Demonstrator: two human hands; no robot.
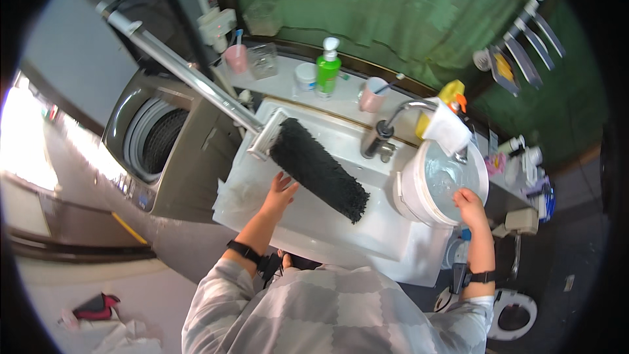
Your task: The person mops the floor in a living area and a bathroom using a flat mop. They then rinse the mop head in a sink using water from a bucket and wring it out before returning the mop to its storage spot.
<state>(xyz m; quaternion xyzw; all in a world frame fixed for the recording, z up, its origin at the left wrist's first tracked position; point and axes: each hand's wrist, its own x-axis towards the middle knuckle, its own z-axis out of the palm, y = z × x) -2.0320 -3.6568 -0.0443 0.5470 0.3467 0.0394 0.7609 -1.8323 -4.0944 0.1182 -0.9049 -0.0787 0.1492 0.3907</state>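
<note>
A flat mop with a dark shaggy head (319,169) lies across the white sink (295,236), its metal pole reaching to the upper left. My left hand (280,196) hovers beside the mop head, fingers apart, holding nothing. To the right, a white plastic bucket (410,194) with water in it rests under the curved faucet (378,137), which has a white cloth (447,128) draped over its spout. My right hand (469,204) is at the bucket's near right rim, fingers bent; whether it grips the rim cannot be made out.
An open top-loading washing machine (182,182) stands left. Behind the sink, the ledge holds a green pump bottle (328,71), a white jar (305,77), pink cups (373,96) and a yellow spray bottle (449,93). A toilet (528,322) is at lower right.
</note>
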